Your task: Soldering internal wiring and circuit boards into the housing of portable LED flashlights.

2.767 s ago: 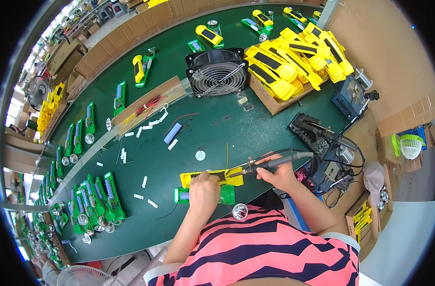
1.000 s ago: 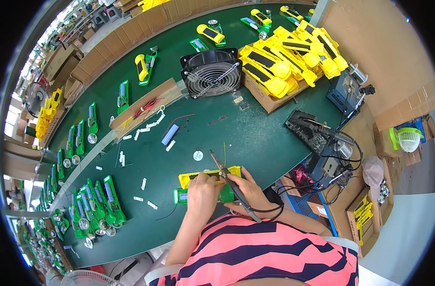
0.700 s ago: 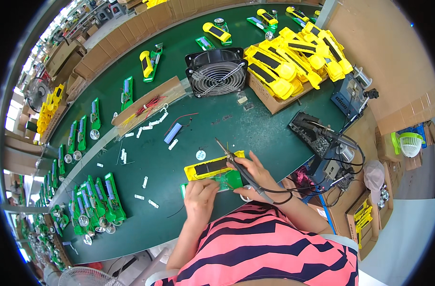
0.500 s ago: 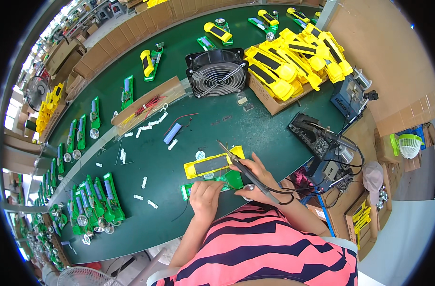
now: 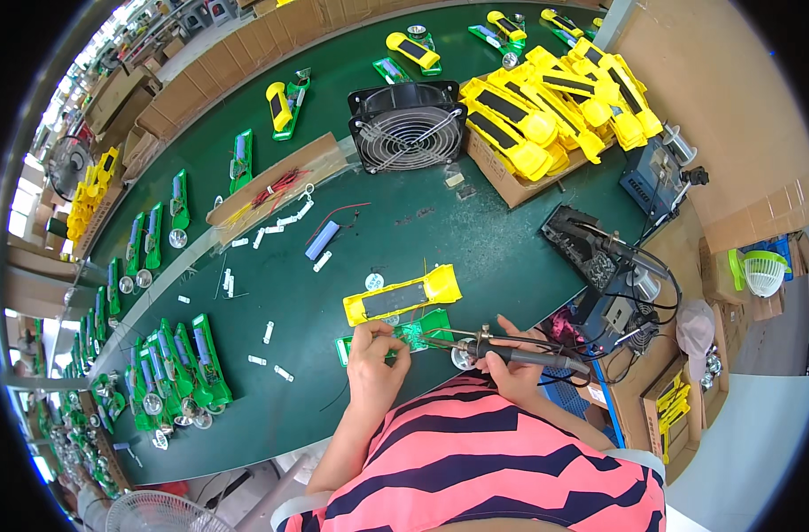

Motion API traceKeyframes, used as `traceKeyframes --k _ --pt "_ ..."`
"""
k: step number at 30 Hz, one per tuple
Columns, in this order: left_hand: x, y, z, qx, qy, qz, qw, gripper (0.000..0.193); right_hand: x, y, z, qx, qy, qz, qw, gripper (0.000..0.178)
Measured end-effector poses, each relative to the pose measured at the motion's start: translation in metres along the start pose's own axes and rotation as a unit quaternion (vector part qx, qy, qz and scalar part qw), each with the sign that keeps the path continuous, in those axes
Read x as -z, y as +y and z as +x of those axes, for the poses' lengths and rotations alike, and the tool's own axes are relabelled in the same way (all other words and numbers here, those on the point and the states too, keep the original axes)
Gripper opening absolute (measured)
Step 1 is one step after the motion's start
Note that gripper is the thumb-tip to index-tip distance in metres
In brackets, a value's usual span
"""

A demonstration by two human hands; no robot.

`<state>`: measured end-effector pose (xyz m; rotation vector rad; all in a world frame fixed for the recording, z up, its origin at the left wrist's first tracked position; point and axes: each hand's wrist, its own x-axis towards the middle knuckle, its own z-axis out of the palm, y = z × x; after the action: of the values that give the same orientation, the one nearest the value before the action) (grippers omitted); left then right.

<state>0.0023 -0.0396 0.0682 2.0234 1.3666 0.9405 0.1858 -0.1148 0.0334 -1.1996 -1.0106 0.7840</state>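
My right hand (image 5: 514, 377) is closed around the handle of a soldering iron (image 5: 539, 356). The iron's tip points left, over the green lamp housing (image 5: 437, 322) with a small circuit board in it. Over the left part of that housing, my left hand (image 5: 376, 362) has its fingers pinched together; what they hold is too small to make out. A thin dark wire trails down beside this hand. Just beyond the housing lies a yellow cover (image 5: 445, 283) with a dark panel. A round reflector (image 5: 463, 355) sits under the iron, near my right hand.
A black fan (image 5: 407, 133) stands beyond my hands, beside a carton (image 5: 507, 190) heaped with yellow covers. The soldering stand (image 5: 574, 253) is at right. A blue battery cell (image 5: 324, 241) and white tabs lie at centre left. Green housings (image 5: 209, 363) cluster farther left.
The soldering iron has swung down from pointing up and away, and its tip is now over the green housing. My right hand has moved slightly right and nearer; my left stays at the housing.
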Motion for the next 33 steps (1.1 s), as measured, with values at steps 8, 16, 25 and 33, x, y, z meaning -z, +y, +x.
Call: traceKeyframes --k 8,16,25,33 --pt "0.001 0.002 0.0 0.016 -0.006 -0.003 1.0 0.011 -0.006 -0.002 0.007 0.059 -0.046 -0.053 0.996 0.017" --pt "-0.002 -0.001 0.0 0.014 -0.005 0.007 1.0 0.011 -0.006 0.007 0.003 0.081 -0.04 -0.046 0.995 0.02" --pt "-0.002 -0.001 0.004 0.01 -0.01 0.025 1.0 0.01 0.002 0.002 0.001 0.062 -0.075 -0.074 0.993 0.017" --pt "-0.001 0.001 0.006 0.011 -0.022 0.028 0.999 0.013 0.001 -0.022 0.018 0.143 -0.025 -0.113 0.983 0.017"
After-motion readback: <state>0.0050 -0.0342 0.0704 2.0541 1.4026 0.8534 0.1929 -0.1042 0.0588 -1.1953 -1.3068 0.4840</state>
